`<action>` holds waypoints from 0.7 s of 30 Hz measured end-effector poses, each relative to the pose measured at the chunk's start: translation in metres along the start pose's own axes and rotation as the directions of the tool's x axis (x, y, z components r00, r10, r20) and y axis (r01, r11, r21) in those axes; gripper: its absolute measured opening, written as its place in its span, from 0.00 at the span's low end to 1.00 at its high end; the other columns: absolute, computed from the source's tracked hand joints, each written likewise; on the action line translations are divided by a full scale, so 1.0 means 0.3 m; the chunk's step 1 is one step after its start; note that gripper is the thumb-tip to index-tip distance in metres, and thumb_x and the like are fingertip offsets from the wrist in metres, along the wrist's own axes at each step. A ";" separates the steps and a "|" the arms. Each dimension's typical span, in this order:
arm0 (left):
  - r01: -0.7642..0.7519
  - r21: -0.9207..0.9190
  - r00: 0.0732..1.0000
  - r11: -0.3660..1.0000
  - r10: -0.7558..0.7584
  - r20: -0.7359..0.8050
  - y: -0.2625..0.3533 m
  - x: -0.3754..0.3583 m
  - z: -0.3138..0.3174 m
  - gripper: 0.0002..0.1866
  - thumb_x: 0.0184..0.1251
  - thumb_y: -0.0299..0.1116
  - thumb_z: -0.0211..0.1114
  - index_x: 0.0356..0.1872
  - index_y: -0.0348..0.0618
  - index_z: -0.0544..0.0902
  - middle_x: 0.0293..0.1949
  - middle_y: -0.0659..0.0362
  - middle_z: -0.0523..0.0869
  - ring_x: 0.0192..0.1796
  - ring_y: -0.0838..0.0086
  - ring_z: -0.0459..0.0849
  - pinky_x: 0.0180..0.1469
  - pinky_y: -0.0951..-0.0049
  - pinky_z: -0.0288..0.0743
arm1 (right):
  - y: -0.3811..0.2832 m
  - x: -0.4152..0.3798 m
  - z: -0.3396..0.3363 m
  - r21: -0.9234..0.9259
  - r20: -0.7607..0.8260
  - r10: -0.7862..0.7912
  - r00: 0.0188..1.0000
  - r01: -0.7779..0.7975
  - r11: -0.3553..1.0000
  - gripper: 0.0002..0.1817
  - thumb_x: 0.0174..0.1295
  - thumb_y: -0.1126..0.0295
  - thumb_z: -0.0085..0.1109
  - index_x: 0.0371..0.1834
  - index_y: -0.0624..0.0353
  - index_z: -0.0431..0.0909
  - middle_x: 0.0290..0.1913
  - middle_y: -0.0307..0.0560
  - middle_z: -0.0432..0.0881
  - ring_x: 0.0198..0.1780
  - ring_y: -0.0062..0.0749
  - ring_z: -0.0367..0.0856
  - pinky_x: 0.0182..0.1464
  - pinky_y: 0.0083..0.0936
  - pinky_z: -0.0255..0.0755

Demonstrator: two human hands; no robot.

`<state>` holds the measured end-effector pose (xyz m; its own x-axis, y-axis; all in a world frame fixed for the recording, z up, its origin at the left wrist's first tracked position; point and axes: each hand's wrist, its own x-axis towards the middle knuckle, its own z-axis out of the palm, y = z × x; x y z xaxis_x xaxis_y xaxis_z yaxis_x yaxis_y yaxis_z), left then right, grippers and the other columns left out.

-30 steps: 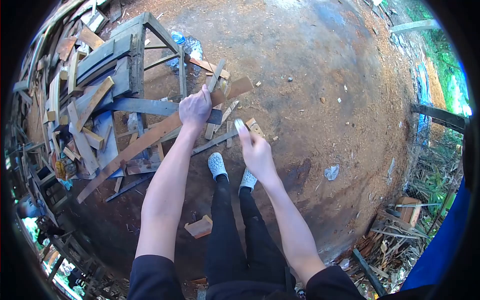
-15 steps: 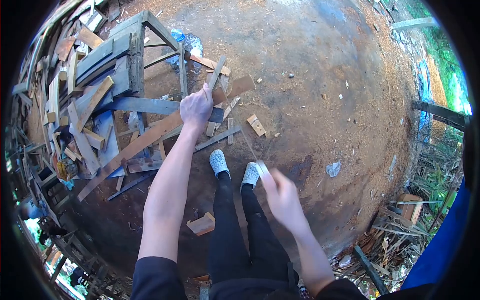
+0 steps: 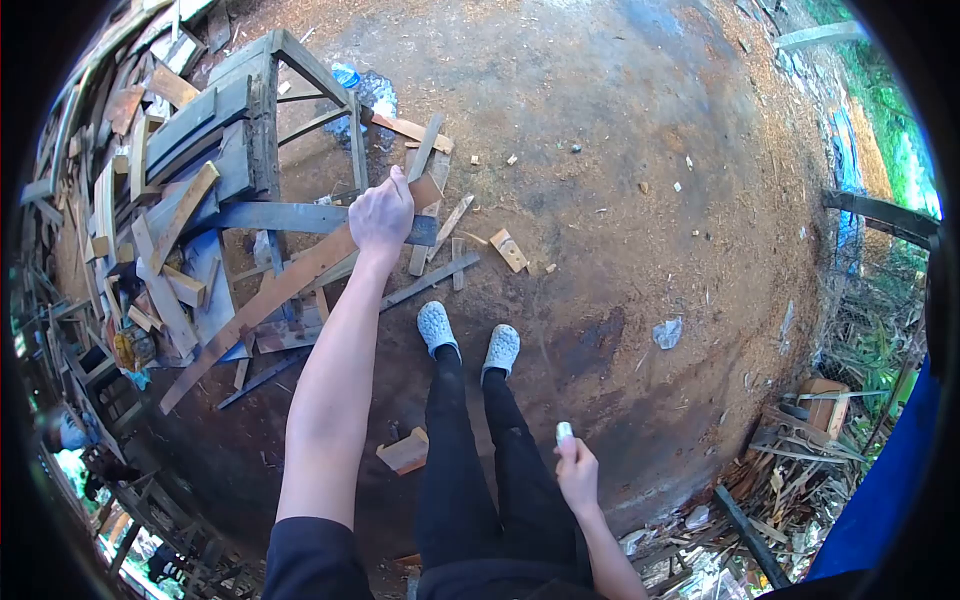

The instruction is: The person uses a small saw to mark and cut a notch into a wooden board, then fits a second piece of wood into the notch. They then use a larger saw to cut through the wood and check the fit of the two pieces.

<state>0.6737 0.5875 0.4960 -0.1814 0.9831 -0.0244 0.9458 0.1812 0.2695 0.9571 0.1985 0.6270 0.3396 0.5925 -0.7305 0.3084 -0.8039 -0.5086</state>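
Note:
My left hand (image 3: 381, 215) is closed around a long brown board (image 3: 270, 297), near its upper right end. The board slants down to the lower left, across a grey plank (image 3: 275, 215) at the wooden stand. My right hand (image 3: 577, 475) is wrapped round a tool with a pale handle (image 3: 564, 430), low and to the right, apart from the board. The tool's blade cannot be made out. Scrap strips of wood (image 3: 428, 143) lie on the ground just beyond my left hand.
A wooden stand (image 3: 268, 120) and heaped planks (image 3: 180, 215) fill the left side. On the ground lie a wood block with holes (image 3: 509, 250), a wood offcut (image 3: 404, 452) and clear plastic (image 3: 667, 333). Debris (image 3: 790, 480) is piled at the lower right.
My right hand has moved down, away from the board, with the tool. The board's end that stuck out right of my left hand now looks much shorter. My left hand has shifted slightly left.

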 end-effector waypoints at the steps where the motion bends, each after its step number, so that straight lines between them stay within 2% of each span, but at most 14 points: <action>1: -0.006 0.006 1.000 1.000 0.006 -0.007 0.001 0.008 -0.002 0.32 0.84 0.46 0.43 0.25 0.43 0.89 0.24 0.42 0.87 0.29 0.46 0.90 0.37 0.49 0.83 | 0.025 0.011 -0.003 0.027 -0.033 0.032 0.999 -0.031 0.999 0.27 0.81 0.48 0.48 0.34 0.62 0.79 0.17 0.29 0.66 0.18 0.12 0.64 0.21 0.21 0.55; 3: -0.015 0.006 1.000 1.000 0.015 -0.013 -0.005 0.005 0.002 0.31 0.84 0.46 0.42 0.25 0.43 0.88 0.23 0.42 0.87 0.29 0.46 0.89 0.37 0.49 0.83 | 0.047 0.045 -0.013 0.035 -0.034 0.021 0.999 -0.020 0.999 0.26 0.81 0.49 0.49 0.33 0.61 0.78 0.17 0.29 0.66 0.17 0.12 0.62 0.20 0.21 0.53; 5: -0.018 -0.002 0.999 1.000 0.018 -0.027 -0.005 0.003 0.004 0.31 0.84 0.46 0.42 0.25 0.43 0.88 0.23 0.42 0.87 0.29 0.46 0.89 0.37 0.49 0.83 | -0.001 0.083 -0.015 0.037 -0.029 0.060 0.998 -0.059 0.998 0.23 0.77 0.52 0.58 0.35 0.64 0.80 0.21 0.39 0.73 0.25 0.20 0.71 0.28 0.28 0.65; 6: -0.020 -0.017 0.999 1.000 0.019 -0.042 -0.004 0.001 0.002 0.31 0.84 0.46 0.42 0.26 0.43 0.89 0.23 0.42 0.87 0.29 0.46 0.89 0.37 0.48 0.82 | -0.026 0.103 -0.005 0.039 -0.028 0.062 0.998 -0.061 0.997 0.23 0.77 0.52 0.58 0.35 0.64 0.80 0.21 0.39 0.73 0.25 0.20 0.71 0.28 0.28 0.65; 8: -0.009 -0.018 1.000 1.000 0.009 -0.021 -0.001 -0.001 -0.012 0.30 0.83 0.47 0.43 0.28 0.44 0.89 0.25 0.42 0.87 0.30 0.45 0.89 0.38 0.48 0.82 | -0.095 0.146 0.032 0.031 -0.107 -0.110 0.988 0.113 0.993 0.19 0.73 0.55 0.66 0.34 0.62 0.79 0.21 0.35 0.71 0.26 0.17 0.68 0.29 0.25 0.64; 10: 0.003 -0.026 1.000 1.000 -0.003 -0.012 0.004 0.006 -0.024 0.30 0.83 0.48 0.43 0.30 0.45 0.89 0.26 0.42 0.88 0.32 0.45 0.89 0.40 0.47 0.82 | -0.209 0.197 0.087 0.158 -0.153 -0.165 0.974 0.189 0.969 0.16 0.69 0.60 0.71 0.33 0.60 0.79 0.23 0.32 0.71 0.27 0.15 0.67 0.30 0.23 0.64; 12: 0.078 -0.089 0.992 0.993 -0.069 0.103 0.000 0.013 -0.031 0.28 0.82 0.53 0.44 0.38 0.47 0.90 0.34 0.39 0.89 0.42 0.42 0.89 0.50 0.45 0.79 | -0.330 0.290 0.136 0.295 -0.132 -0.228 0.965 0.257 0.920 0.13 0.69 0.65 0.72 0.34 0.59 0.79 0.27 0.30 0.74 0.30 0.13 0.68 0.33 0.19 0.65; 13: 0.077 -0.095 0.993 0.992 -0.068 0.098 -0.002 0.018 -0.038 0.28 0.82 0.53 0.44 0.38 0.47 0.90 0.34 0.39 0.89 0.42 0.42 0.89 0.50 0.45 0.79 | -0.376 0.354 0.171 0.368 -0.110 -0.246 0.963 0.269 0.890 0.12 0.69 0.66 0.71 0.34 0.59 0.79 0.28 0.30 0.75 0.30 0.13 0.69 0.35 0.19 0.66; 14: 0.078 -0.130 0.991 0.988 -0.062 0.122 -0.005 0.020 -0.047 0.28 0.82 0.55 0.46 0.39 0.47 0.90 0.35 0.41 0.90 0.42 0.43 0.89 0.49 0.47 0.79 | -0.432 0.428 0.221 0.390 -0.156 -0.315 0.936 0.351 0.851 0.12 0.69 0.66 0.71 0.34 0.60 0.78 0.28 0.29 0.75 0.30 0.13 0.69 0.35 0.19 0.66; 15: 0.079 -0.163 0.987 0.983 -0.055 0.150 -0.009 0.019 -0.054 0.28 0.81 0.57 0.48 0.40 0.47 0.90 0.35 0.43 0.90 0.42 0.44 0.89 0.49 0.49 0.79 | -0.487 0.498 0.267 0.465 -0.142 -0.304 0.942 0.334 0.820 0.11 0.69 0.67 0.71 0.35 0.60 0.79 0.28 0.30 0.75 0.31 0.13 0.70 0.35 0.19 0.66; 16: 0.077 -0.168 0.987 0.983 -0.051 0.155 -0.013 0.016 -0.064 0.28 0.81 0.57 0.48 0.40 0.47 0.90 0.35 0.43 0.90 0.42 0.44 0.89 0.49 0.49 0.79 | -0.556 0.556 0.305 0.455 -0.151 -0.353 0.923 0.382 0.805 0.10 0.69 0.67 0.71 0.37 0.60 0.80 0.29 0.30 0.75 0.30 0.14 0.70 0.35 0.19 0.66; 18: 0.061 -0.296 0.970 0.953 0.014 0.244 -0.025 0.016 -0.081 0.26 0.79 0.59 0.54 0.44 0.48 0.90 0.35 0.47 0.91 0.42 0.50 0.91 0.48 0.55 0.80 | -0.676 0.666 0.384 0.412 -0.228 -0.455 0.861 0.508 0.756 0.10 0.67 0.68 0.73 0.39 0.61 0.80 0.32 0.34 0.80 0.33 0.15 0.75 0.37 0.19 0.69; 19: 0.059 -0.297 0.968 0.953 0.018 0.251 -0.042 0.013 -0.079 0.26 0.79 0.59 0.54 0.44 0.48 0.90 0.35 0.47 0.91 0.42 0.50 0.91 0.48 0.55 0.80 | -0.718 0.714 0.428 0.411 -0.231 -0.448 0.864 0.504 0.760 0.10 0.67 0.68 0.73 0.39 0.61 0.80 0.32 0.34 0.80 0.33 0.15 0.75 0.37 0.19 0.69; 21: 0.016 -0.480 0.956 0.877 0.128 0.265 -0.075 0.017 -0.083 0.21 0.75 0.56 0.60 0.50 0.54 0.92 0.36 0.51 0.92 0.42 0.54 0.92 0.47 0.59 0.82 | -0.794 0.792 0.509 0.412 -0.296 -0.537 0.790 0.612 0.674 0.12 0.64 0.70 0.76 0.41 0.61 0.80 0.36 0.38 0.84 0.36 0.16 0.81 0.41 0.20 0.74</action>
<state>0.6446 0.5879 0.5138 0.0195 0.9695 -0.2443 0.6977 0.1619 0.6979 0.8286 0.5228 0.5048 0.3655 0.9153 -0.1694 0.0495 -0.2009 -0.9784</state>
